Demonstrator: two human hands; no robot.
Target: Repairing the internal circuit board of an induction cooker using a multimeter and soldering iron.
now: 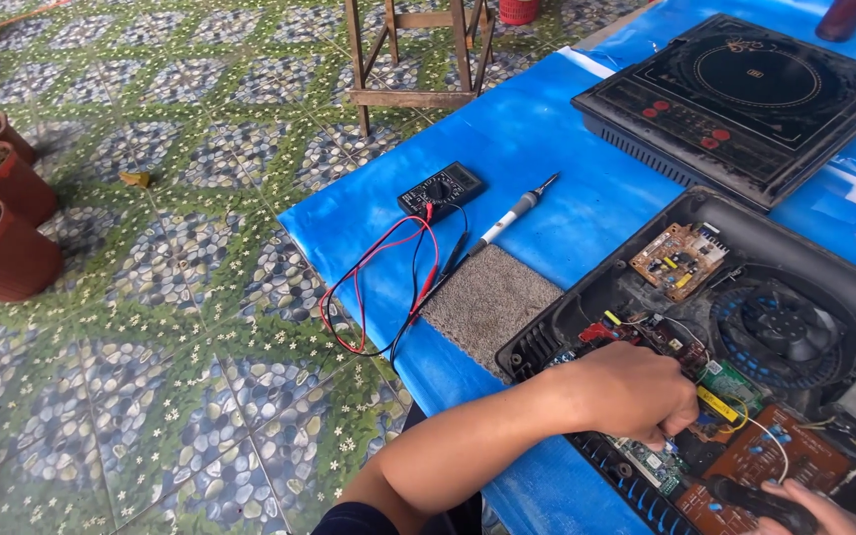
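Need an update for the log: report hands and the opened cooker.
Left hand down on circuit boards in opened cooker base. Right hand grips dark tool. Loose wires between hands.

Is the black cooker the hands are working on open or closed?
Open. The black cooker has no top on it, so its fan and circuit boards show. The left hand reaches inside.

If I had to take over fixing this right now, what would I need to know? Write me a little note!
Left hand: closed, fingertips pressing down on the circuit boards inside the opened cooker base.
Right hand: at the picture's bottom edge, gripping a dark tool over the brown board.
Nearby: multimeter with red and black leads and a soldering iron lie unused on the blue table cover.
Done: the casing is open, the boards and fan exposed.
Left: the glass top lies apart, not refitted.
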